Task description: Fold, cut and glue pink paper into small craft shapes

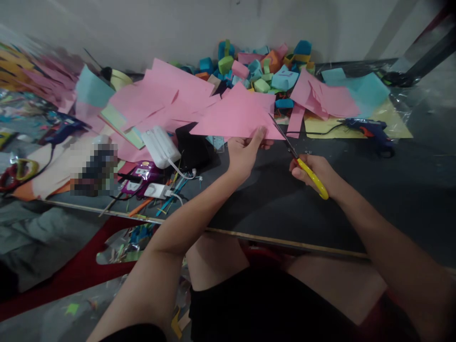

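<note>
A pink sheet of paper [238,111] is held up over the dark table by my left hand [247,149], thumb on top and fingers beneath its near edge. My right hand [315,171] grips yellow-handled scissors [309,175], whose blades point up and to the left. The blade tips meet the right part of the pink sheet; whether they are cutting into it I cannot tell. Behind the sheet lies a heap of small folded paper pieces [261,69] in blue, green, pink and orange.
More pink sheets [160,95] lie to the left, near a white power strip [160,147] and a purple device [140,176]. A blue glue gun [370,130] rests at right on yellow paper [327,128]. Red-and-yellow scissors [21,171] are far left. The table's front edge [278,242] runs above my lap.
</note>
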`<control>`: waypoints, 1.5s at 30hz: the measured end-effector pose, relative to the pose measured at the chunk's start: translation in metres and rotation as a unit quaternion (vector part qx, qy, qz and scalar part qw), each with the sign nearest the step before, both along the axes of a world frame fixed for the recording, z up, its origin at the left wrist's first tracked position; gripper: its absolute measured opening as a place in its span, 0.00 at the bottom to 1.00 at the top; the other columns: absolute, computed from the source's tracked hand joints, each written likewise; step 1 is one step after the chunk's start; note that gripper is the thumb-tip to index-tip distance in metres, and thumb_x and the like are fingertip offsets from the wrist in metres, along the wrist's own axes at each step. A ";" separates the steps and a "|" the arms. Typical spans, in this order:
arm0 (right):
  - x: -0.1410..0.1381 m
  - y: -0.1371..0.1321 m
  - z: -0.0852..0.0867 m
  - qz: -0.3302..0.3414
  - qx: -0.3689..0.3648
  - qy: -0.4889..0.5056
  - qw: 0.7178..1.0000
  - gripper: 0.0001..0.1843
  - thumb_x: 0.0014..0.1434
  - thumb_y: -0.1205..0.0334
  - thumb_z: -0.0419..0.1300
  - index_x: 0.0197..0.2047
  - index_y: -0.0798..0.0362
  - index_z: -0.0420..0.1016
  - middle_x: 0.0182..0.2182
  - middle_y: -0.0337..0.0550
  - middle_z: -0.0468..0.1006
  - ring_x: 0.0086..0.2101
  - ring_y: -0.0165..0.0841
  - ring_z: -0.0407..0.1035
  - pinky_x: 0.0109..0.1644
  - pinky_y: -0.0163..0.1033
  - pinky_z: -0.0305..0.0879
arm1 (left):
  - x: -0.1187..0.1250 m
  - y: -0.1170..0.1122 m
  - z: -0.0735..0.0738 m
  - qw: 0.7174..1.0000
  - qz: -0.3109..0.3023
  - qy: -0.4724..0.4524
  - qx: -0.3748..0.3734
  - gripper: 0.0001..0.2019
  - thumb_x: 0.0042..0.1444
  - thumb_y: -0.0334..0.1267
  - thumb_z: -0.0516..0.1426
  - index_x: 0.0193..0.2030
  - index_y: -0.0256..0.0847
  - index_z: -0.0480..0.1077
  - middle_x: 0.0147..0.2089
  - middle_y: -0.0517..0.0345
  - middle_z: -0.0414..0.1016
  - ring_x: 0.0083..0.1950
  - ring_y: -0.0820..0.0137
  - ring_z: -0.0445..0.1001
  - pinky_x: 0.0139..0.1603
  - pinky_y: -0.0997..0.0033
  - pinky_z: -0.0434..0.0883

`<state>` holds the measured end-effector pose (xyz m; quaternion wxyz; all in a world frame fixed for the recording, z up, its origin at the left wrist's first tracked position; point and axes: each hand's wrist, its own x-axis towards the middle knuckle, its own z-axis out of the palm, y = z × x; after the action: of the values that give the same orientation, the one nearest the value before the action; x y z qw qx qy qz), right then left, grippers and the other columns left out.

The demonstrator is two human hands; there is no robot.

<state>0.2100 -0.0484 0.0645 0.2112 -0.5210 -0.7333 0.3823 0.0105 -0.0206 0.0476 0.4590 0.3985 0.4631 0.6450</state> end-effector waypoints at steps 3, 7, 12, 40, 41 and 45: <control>-0.001 -0.001 -0.001 -0.001 0.008 -0.004 1.000 0.43 0.42 0.14 0.55 0.27 0.51 0.66 0.21 0.36 0.62 0.23 0.27 0.56 0.27 0.37 0.51 | 0.001 -0.002 -0.002 1.000 -0.011 0.012 -0.014 0.19 0.52 0.54 0.69 0.29 0.38 0.78 0.26 0.55 0.81 0.32 0.68 0.83 0.33 0.71 0.80; -0.002 -0.001 -0.002 -0.008 0.014 0.006 1.000 0.44 0.42 0.13 0.55 0.27 0.51 0.66 0.20 0.35 0.61 0.22 0.27 0.55 0.26 0.36 0.49 | 0.006 -0.009 -0.002 0.999 -0.030 0.030 -0.024 0.19 0.51 0.52 0.70 0.28 0.36 0.77 0.26 0.54 0.81 0.29 0.70 0.82 0.33 0.71 0.79; -0.002 -0.001 -0.001 -0.004 0.015 0.020 1.000 0.42 0.43 0.14 0.55 0.26 0.51 0.64 0.20 0.35 0.60 0.22 0.26 0.55 0.26 0.36 0.48 | 0.008 -0.015 0.002 0.999 -0.038 0.037 -0.012 0.19 0.52 0.52 0.69 0.28 0.36 0.77 0.25 0.54 0.81 0.27 0.71 0.80 0.32 0.72 0.79; 0.000 -0.003 -0.006 -0.014 0.019 0.046 0.999 0.38 0.47 0.19 0.57 0.24 0.50 0.63 0.19 0.36 0.58 0.22 0.29 0.55 0.25 0.37 0.49 | 0.010 -0.017 0.007 0.999 -0.039 0.011 -0.010 0.17 0.50 0.51 0.70 0.28 0.37 0.78 0.24 0.56 0.81 0.29 0.69 0.83 0.31 0.73 0.80; 0.001 -0.003 -0.007 -0.013 0.023 0.044 0.999 0.38 0.47 0.18 0.57 0.24 0.50 0.63 0.19 0.36 0.58 0.22 0.29 0.55 0.24 0.37 0.49 | 0.010 -0.017 0.008 0.999 -0.038 0.009 -0.012 0.17 0.50 0.51 0.70 0.28 0.37 0.78 0.24 0.56 0.80 0.29 0.69 0.83 0.31 0.73 0.80; 0.000 -0.003 -0.004 -0.017 0.035 0.029 0.999 0.41 0.45 0.15 0.53 0.22 0.49 0.60 0.18 0.35 0.57 0.22 0.27 0.53 0.24 0.36 0.48 | 0.010 -0.017 0.009 0.999 -0.037 0.004 -0.019 0.17 0.50 0.50 0.71 0.29 0.36 0.78 0.24 0.57 0.80 0.30 0.68 0.83 0.31 0.73 0.80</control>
<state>0.2102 -0.0518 0.0603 0.2567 -0.5144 -0.7312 0.3672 0.0208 -0.0380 0.0562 0.4885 0.4092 0.4620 0.6168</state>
